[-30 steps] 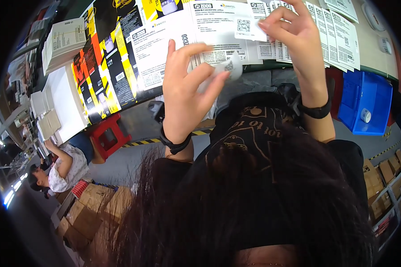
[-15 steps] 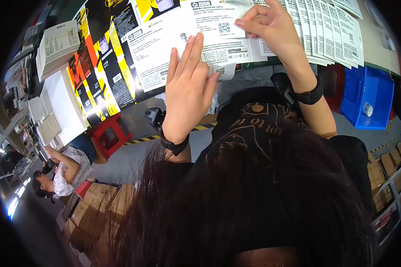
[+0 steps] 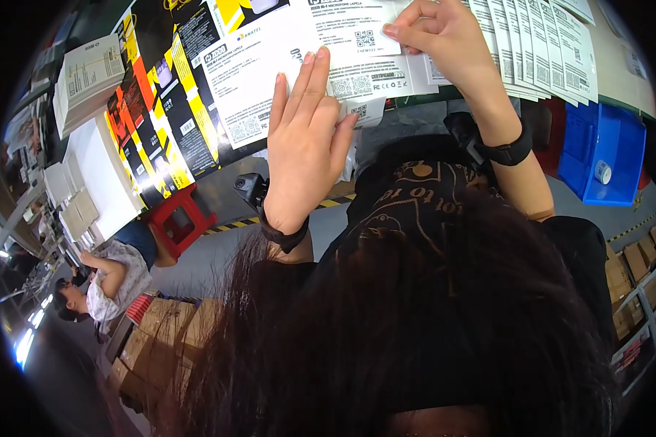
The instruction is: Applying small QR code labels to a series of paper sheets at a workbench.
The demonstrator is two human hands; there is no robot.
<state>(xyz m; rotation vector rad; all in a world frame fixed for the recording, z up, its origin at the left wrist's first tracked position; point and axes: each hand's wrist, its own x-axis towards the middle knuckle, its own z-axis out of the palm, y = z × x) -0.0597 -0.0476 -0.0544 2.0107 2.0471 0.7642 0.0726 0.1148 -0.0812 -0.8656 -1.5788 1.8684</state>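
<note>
Right hand (image 3: 444,44) pinching a small white rectangular paper label (image 3: 365,38), upper centre of frame.
Left hand (image 3: 302,149) ungrasping, fingers straight, apparently touching white printed paper sheets (image 3: 244,76).

A red stool (image 3: 188,206) and, apparently, cardboard boxes (image 3: 157,326) stand at left.

Smooth paper sheets (image 3: 249,76), glossy printed packaging (image 3: 191,146), smooth plastic bin (image 3: 622,138).

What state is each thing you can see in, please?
Left hand, fingers extended, laid on white sheets
Right hand, fingers pinched on white label
Sheets at right, fanned, overlapping
Blue bin, open, holding white cylinder
Cardboard boxes, stacked
White stack at left, piled
</note>
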